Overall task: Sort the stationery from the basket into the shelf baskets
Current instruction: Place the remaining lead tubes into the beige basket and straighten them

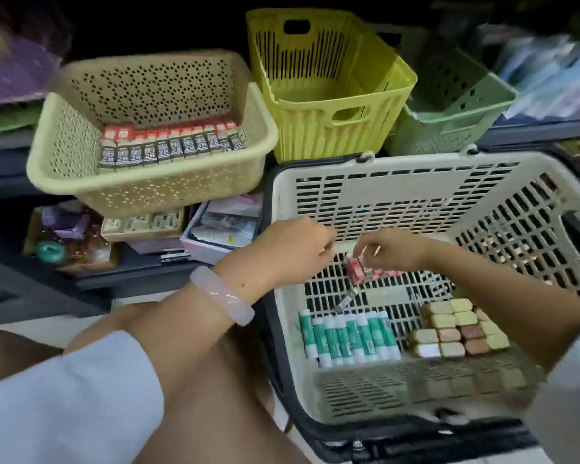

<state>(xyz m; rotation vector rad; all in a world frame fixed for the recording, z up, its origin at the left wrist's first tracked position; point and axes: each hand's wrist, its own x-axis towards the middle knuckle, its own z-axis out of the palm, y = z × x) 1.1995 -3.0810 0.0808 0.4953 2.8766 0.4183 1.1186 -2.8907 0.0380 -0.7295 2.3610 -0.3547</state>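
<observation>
- Right hand (390,247): fingers pinch red lead boxes (360,268) inside grey basket (288,296).
- Left hand (293,251): fingers curled; whether they hold anything cannot be told.
- Beige basket (64,142): holds 2B boxes (168,147).

I see the big grey basket (449,209) as slotted plastic with a dull matt finish, black-rimmed. The tan basket (64,128) is perforated plastic, faintly shiny; the yellow-green basket (332,105) is ribbed plastic. The glue sticks (349,336) look smooth and glossy. My bangle (221,296) is polished, translucent, stone-like. The lead boxes (168,147) look like printed card.
</observation>
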